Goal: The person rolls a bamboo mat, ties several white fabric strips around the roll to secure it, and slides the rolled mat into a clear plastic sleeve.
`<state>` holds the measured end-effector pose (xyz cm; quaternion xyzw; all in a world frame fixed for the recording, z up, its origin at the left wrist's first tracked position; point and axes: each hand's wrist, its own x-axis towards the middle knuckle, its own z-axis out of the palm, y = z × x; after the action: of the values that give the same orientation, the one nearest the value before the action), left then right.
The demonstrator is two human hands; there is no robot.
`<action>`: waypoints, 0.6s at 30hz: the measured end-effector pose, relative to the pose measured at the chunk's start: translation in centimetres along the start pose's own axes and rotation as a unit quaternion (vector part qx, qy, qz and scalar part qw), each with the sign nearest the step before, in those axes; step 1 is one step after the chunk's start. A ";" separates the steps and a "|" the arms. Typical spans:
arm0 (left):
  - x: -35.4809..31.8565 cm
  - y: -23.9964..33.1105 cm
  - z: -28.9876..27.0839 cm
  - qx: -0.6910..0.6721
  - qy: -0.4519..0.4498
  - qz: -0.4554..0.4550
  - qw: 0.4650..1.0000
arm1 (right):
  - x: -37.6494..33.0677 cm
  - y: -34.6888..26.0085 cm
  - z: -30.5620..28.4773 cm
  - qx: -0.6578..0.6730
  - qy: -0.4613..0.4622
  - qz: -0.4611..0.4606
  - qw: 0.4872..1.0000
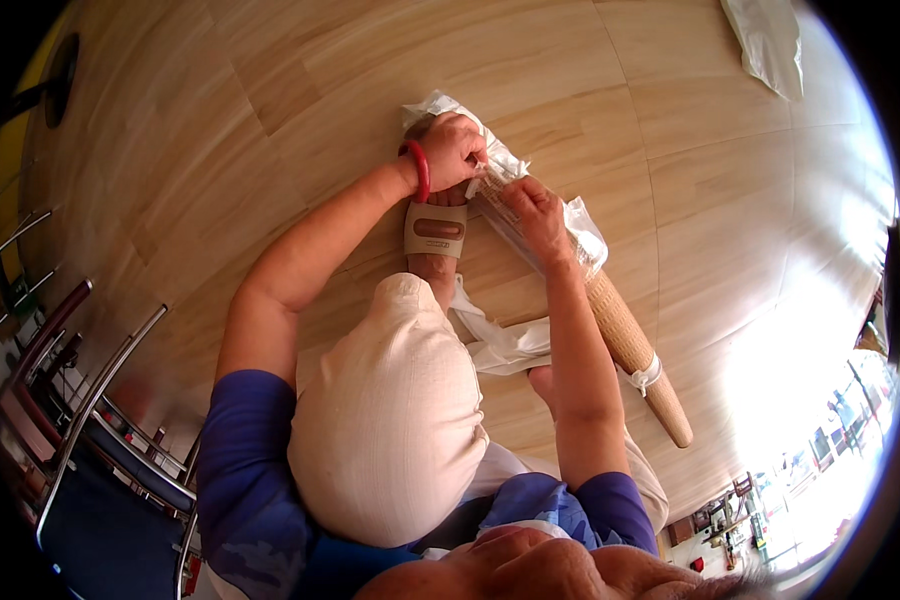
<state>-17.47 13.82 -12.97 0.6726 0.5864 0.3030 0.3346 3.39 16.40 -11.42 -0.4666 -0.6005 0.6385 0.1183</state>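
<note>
A long tan roll with a woven surface [618, 322], like a rolled mat, lies slantwise on the floor beyond my knees. A white strip [647, 373] is tied around it toward its near end. Clear plastic wrapping [588, 238] covers its far part. My left hand [450, 152], with a red bangle at the wrist, is closed in a pinch on a bit of the wrapping near the far end. Just to the right, my right hand [538, 215] grips the wrapping over the roll, its fingers curled. What lies under the fingertips is partly hidden.
My foot in a beige slipper [435, 230] rests beside the roll's far end. White sheeting [515, 345] lies on the wood-look floor [370, 60] between my legs and the roll. Metal-framed chairs [100, 400] stand at left. Another white plastic piece [768, 45] lies far right.
</note>
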 end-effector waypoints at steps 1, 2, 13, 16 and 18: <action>0.3 0.1 -0.3 -0.022 -0.026 -0.027 0.999 | -0.4 0.4 0.2 -0.025 -0.001 -0.035 0.999; 0.5 0.2 -0.7 -0.037 -0.049 -0.051 0.997 | -0.7 0.2 0.6 -0.096 0.011 -0.081 0.992; 1.2 1.0 -0.3 -0.020 -0.094 -0.100 0.990 | -1.9 -1.4 5.5 -0.343 0.023 -0.088 0.935; 0.4 0.7 -0.3 -0.027 -0.037 -0.060 0.997 | -1.7 -3.5 3.5 -0.280 0.014 0.025 0.960; 0.2 0.5 -0.4 -0.038 -0.018 -0.044 0.998 | -1.1 -4.1 1.7 -0.235 0.099 0.069 0.965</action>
<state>-17.44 14.00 -12.36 0.6383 0.5976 0.2980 0.3830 1.06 15.55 -7.62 -0.5826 -0.6850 0.4369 0.0199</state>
